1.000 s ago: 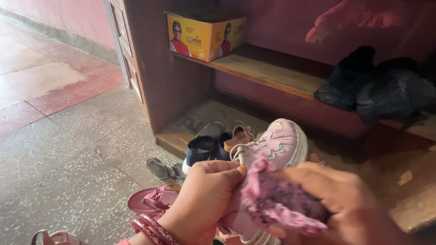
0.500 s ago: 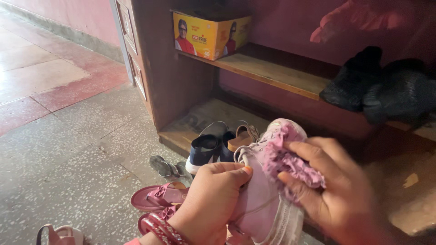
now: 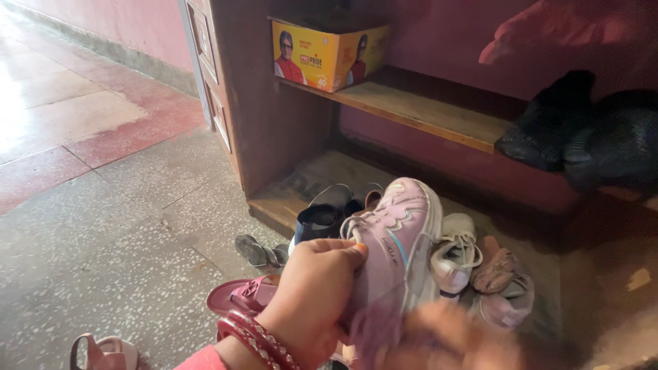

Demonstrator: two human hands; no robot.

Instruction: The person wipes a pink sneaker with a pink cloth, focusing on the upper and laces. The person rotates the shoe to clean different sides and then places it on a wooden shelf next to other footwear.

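Wiping stage. Left hand [image 3: 312,294] grasps the pink sneaker [image 3: 394,240], raised in front of the wooden shelf [image 3: 418,109]; right hand [image 3: 445,336], blurred below the sneaker, grip indiscernible. A further pass likely requires steadying the sneaker.

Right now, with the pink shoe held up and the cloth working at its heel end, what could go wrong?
The left hand grips the pink shoe only at its edge, so a hard rub might twist it loose onto the shoes below. The right hand with the cloth is motion-blurred; its contact is hard to judge. The white shoe sits close behind and could get knocked.
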